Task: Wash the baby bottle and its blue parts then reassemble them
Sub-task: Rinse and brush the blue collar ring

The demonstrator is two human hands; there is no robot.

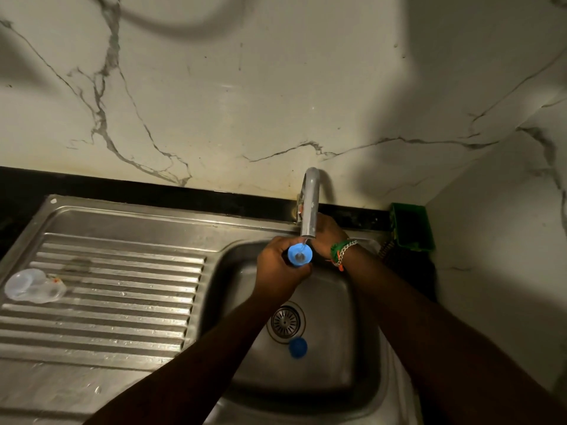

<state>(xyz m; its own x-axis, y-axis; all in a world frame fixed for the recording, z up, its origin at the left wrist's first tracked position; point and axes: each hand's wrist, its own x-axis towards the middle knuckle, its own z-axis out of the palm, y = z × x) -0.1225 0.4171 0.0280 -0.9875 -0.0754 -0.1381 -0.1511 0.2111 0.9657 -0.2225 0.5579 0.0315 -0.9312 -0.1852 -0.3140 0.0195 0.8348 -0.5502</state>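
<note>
The left hand (277,268) has its fingers wrapped tight around the blue ring (300,255), open side up, right under the tap (309,210), while the right hand (326,237) reaches behind the tap, its fingers hidden from view.

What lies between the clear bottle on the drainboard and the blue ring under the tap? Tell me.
Head view: only bare ribbed drainboard and the basin rim lie between the clear bottle and the blue ring, until the left hand gripping the ring.
</note>
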